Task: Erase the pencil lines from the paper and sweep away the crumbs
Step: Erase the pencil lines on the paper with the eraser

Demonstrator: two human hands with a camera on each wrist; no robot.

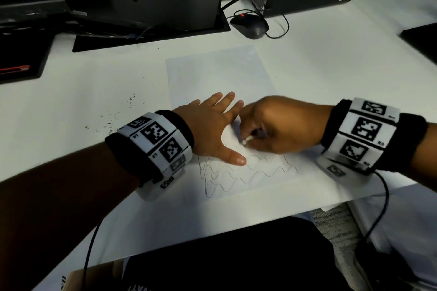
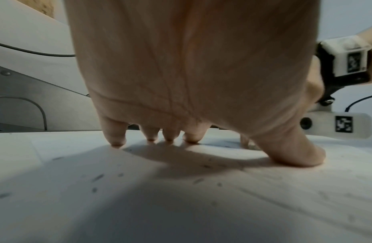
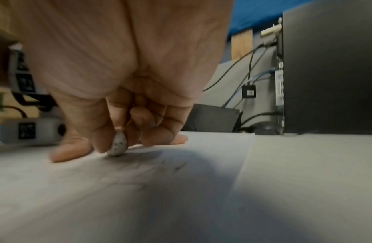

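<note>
Two hands at work: I have both down on the paper (image 1: 212,73), near the table's (image 1: 94,82) front edge, one to steady the sheet and one to rub.

Pencil lines (image 1: 248,176): nearest me, several wavy rows remain dark on the paper's lower part, so I judge the erasing well short of finished.

Left hand (image 1: 210,125): I keep it flat with fingers straight and spread, thumb out toward the lines. The left wrist view shows the fingertips (image 2: 116,141) and thumb pressing the sheet. I judge this is there to stop the paper sliding or creasing under the rubbing. Its grip is open and holds nothing.

Right hand (image 1: 276,125): just beside the left, nearly touching its fingers. The grip is closed tight, thumb and fingers pinching a small white eraser (image 1: 247,140).

Eraser tip: in the right wrist view the eraser (image 3: 117,144) is grey with smudges and its end touches the paper, at the upper rows of lines. The short pinch low on the eraser looks chosen for pressure and control.

Crumbs (image 1: 111,120): dark flecks lie scattered on the table left of the paper, beyond my left wrist; a few show on the sheet near the palm. Sweeping is not yet done.

Far side: a mouse (image 1: 250,25) and dark computer gear, well apart from the work.
</note>
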